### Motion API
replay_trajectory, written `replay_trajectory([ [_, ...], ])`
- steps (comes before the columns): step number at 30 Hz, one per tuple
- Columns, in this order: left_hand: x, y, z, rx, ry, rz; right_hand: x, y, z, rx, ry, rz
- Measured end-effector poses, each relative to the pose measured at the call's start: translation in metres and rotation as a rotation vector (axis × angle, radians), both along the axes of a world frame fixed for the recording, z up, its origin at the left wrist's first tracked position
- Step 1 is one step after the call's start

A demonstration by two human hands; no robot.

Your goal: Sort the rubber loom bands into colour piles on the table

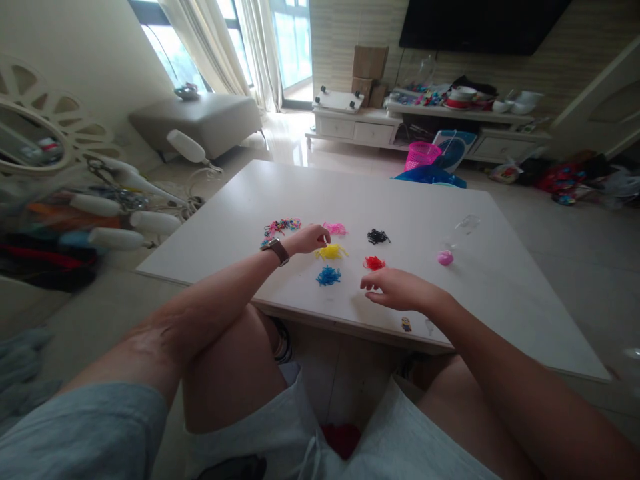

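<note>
My left hand (309,239), with a watch (276,251) on its wrist, is just above the pile of yellow rubber bands (331,252). Its fingers bend down in a pinch, and what they hold is too small to make out. Behind it lie pink bands (335,229) and a multicoloured pile (281,228), partly covered by the hand and wrist. Blue bands (329,275) lie nearer me. My right hand (397,288) hovers palm down with fingers apart, holding nothing, just in front of the red bands (374,263). Black bands (379,237) lie farther back.
On the white table (310,190) a pink round object (445,258) and clear plastic pieces (467,225) lie to the right. A small yellow cartoon figure (406,325) is near the front edge. Beyond stand a pink basket (423,155) and a cabinet (355,128); a lamp (187,145) is left.
</note>
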State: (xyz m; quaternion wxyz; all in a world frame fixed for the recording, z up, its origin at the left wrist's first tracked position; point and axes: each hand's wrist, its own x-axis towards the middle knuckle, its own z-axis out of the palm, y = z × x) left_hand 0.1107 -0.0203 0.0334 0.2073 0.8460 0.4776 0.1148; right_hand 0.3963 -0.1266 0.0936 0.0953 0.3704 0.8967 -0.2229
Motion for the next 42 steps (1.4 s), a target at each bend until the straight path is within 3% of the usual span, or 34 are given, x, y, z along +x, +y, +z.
replay_trajectory([
  [7, 0.014, -0.012, 0.011, 0.042, -0.052, -0.034, 0.001, 0.001, -0.002, 0.002, 0.001, -0.004],
  [12, 0.030, -0.023, 0.011, 0.081, -0.116, -0.162, 0.003, 0.004, -0.006, 0.078, 0.107, -0.034],
  [22, 0.055, -0.049, 0.024, 0.028, -0.166, -0.286, 0.002, 0.006, -0.011, 0.110, 0.229, -0.026],
  [42, 0.058, -0.054, 0.021, 0.029, -0.169, -0.310, 0.000, 0.006, -0.013, 0.054, 0.233, 0.011],
])
